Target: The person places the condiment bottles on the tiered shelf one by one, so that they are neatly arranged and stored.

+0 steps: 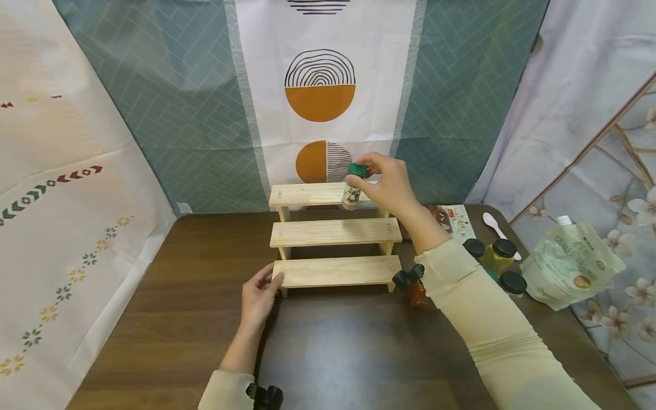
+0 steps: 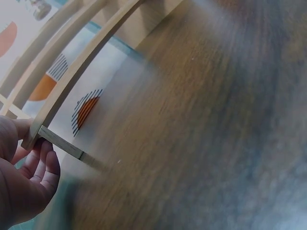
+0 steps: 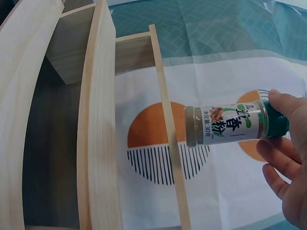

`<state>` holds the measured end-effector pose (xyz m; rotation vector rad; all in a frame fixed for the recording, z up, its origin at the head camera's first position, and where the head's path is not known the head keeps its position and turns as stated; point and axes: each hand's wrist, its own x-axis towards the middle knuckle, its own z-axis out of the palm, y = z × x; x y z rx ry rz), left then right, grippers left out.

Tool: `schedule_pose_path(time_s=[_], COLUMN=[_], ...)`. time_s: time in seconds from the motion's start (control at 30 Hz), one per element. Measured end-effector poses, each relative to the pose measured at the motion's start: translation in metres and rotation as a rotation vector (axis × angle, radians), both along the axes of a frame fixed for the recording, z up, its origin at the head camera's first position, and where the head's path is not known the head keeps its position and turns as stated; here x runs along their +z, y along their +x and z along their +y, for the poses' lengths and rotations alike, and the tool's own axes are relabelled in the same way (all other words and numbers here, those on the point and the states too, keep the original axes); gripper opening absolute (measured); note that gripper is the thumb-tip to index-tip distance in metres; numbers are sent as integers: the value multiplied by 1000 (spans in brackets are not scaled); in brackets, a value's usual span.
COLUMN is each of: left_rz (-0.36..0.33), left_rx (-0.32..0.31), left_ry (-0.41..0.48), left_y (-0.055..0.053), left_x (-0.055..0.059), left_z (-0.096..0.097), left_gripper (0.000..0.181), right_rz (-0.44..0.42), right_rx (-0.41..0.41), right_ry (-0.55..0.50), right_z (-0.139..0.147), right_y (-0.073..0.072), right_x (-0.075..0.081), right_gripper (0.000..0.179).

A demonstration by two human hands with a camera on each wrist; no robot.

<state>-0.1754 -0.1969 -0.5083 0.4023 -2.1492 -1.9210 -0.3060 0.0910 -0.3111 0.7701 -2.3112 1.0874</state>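
A small spice bottle (image 1: 351, 195) with a green cap and printed label is held by my right hand (image 1: 388, 181), thumb and fingers pinching the cap. In the head view it appears in front of the top step of a three-tier wooden rack (image 1: 335, 232); the right wrist view shows its base (image 3: 191, 126) apart from the rack's top board (image 3: 169, 129). My left hand (image 1: 259, 293) grips the left end of the bottom board, thumb on top. Curled fingers (image 2: 48, 167) show beneath that board in the left wrist view.
Right of the rack stand several dark-lidded jars (image 1: 504, 250), a white spouted pouch (image 1: 569, 265) and a white spoon (image 1: 495, 225). A printed packet (image 1: 458, 221) lies behind my right arm, and a reddish item (image 1: 417, 293) is partly hidden under it. Patterned cloth (image 1: 205, 114) hangs behind the brown table (image 1: 205, 267).
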Motion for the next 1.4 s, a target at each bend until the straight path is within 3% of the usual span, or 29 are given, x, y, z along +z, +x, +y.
schedule_pose_path(time_s=[0.17,0.67,1.07,1.4], left_rz=[15,12,32,38], left_rx=[0,19,17,5], left_ry=[-10,-30,-51,-48], left_y=[0,1,-2,-1], left_x=[-4,-2,-3,-2], left_z=[1,-2,-2,-2], left_gripper=[42,41,41,40], right_rz=[9,-65,-50,-97], right_rx=[0,22,53,27], right_ry=[-11,-55,-30,-31], right_z=[-11,-54,-87,-107], right_y=[-5,-27,-30,-34], right_x=[1,2,4,0], right_gripper=[36,35,36,38])
